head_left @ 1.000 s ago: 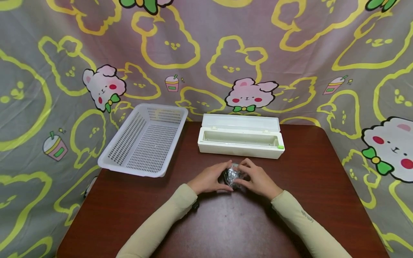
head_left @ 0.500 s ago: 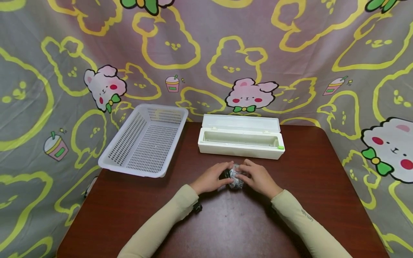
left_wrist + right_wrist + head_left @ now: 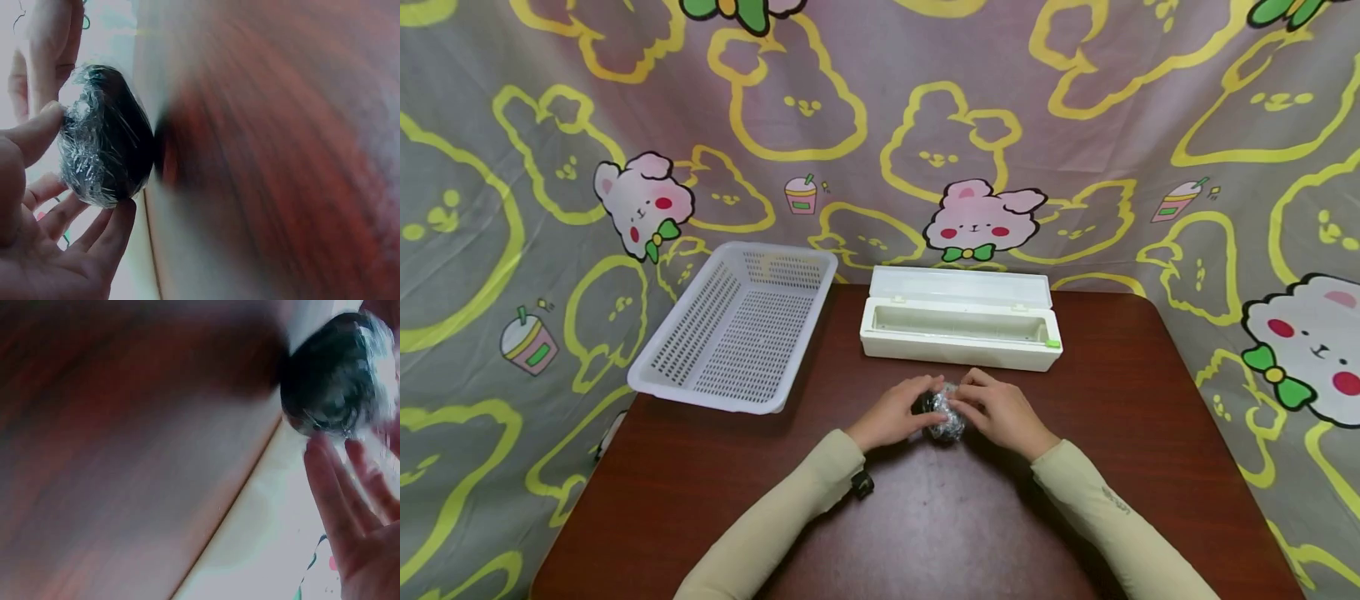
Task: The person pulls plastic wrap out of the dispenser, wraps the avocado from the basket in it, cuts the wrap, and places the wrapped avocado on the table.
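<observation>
A dark, rounded object (image 3: pixel 947 423) wrapped in clear cling film (image 3: pixel 87 147) stands on the table between both hands. My left hand (image 3: pixel 895 414) holds it from the left, thumb on the near side and fingers round the far side. From the right, my right hand (image 3: pixel 1003 415) has its thumb and index finger drawn together on the crinkled film at the top. In the right wrist view, several fingers (image 3: pixel 328 487) reach to the side of the dark object (image 3: pixel 328 381). Wrinkled film covers one face; the other is smoother and nearly black.
Behind the hands is a long white cling film dispenser box (image 3: pixel 958 354) with its lid raised and a green tab at its right end. A white perforated plastic basket (image 3: pixel 700 398) stands at the left. Patterned curtain (image 3: pixel 850 83) surrounds the brown table (image 3: pixel 1150 467).
The wrapped object has turned a little between the hands and sits slightly further right. My right thumb and index finger have closed in on the film; my left hand has shifted slightly right.
</observation>
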Demonstrator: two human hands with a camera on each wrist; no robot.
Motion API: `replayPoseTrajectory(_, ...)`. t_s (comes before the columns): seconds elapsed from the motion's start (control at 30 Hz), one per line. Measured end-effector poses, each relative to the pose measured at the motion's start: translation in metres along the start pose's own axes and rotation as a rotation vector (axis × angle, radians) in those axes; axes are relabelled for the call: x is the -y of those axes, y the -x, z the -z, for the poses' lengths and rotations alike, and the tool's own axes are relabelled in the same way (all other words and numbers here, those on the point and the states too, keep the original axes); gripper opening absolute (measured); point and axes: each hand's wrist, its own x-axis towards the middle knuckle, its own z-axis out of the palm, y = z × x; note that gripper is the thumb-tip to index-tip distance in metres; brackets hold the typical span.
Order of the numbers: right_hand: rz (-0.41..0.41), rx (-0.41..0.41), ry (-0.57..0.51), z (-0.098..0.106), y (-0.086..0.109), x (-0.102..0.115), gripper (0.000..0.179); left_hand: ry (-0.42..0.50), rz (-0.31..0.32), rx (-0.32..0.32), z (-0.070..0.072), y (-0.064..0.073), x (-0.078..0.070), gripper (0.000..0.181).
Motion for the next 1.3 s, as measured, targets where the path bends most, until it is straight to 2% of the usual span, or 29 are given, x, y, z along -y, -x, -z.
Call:
replayPoseTrajectory(0.1, -0.017, 0.059, -0.082, 0.002, 0.001, -0.003, 0.019, 0.058, -0.008, -0.002, 0.001, -0.001, 0.002, 0.054)
replayPoseTrajectory(0.23, -0.048, 0.13, -0.178, 0.0, 0.001, -0.007, 0.027, 0.088, -0.025, -0.019, 0.001, -0.004, 0.005, 0.039)
replayPoseTrajectory(0.37, -0.059, 0.11, -0.215, -0.002, 0.0, -0.01, 0.03, 0.096, -0.038, -0.038, -0.002, -0.006, 0.007, 0.031)
replayPoseTrajectory(0.5, -0.052, 0.055, -0.244, -0.004, -0.001, -0.011, 0.027, 0.06, -0.061, -0.054, -0.004, -0.006, 0.006, 0.037)
replayPoseTrajectory(0.6, -0.063, 0.04, -0.263, -0.004, -0.001, -0.011, 0.023, -0.011, -0.071, -0.029, -0.003, -0.004, 0.004, 0.056)
replayPoseTrajectory(0.73, -0.094, 0.034, -0.256, -0.004, -0.002, -0.009, 0.023, -0.068, -0.074, -0.004, -0.002, -0.002, 0.003, 0.074)
replayPoseTrajectory(0.93, -0.095, 0.028, -0.188, -0.003, -0.002, -0.003, 0.03, 0.004, -0.064, -0.008, 0.001, -0.004, 0.003, 0.061)
replayPoseTrajectory(1.0, -0.091, 0.076, -0.152, -0.003, 0.001, -0.002, 0.038, 0.03, -0.047, 0.0, 0.002, -0.004, 0.004, 0.056)
replayPoseTrajectory(1.17, -0.069, 0.228, -0.093, -0.001, 0.005, 0.001, 0.071, 0.08, -0.019, 0.009, 0.004, -0.003, 0.009, 0.038)
replayPoseTrajectory(1.23, -0.055, 0.245, -0.095, 0.0, 0.005, 0.001, 0.076, 0.093, -0.025, 0.012, 0.004, -0.003, 0.011, 0.035)
replayPoseTrajectory(1.3, -0.049, 0.242, -0.109, 0.0, 0.005, -0.001, 0.074, 0.106, -0.036, 0.012, 0.003, -0.003, 0.013, 0.033)
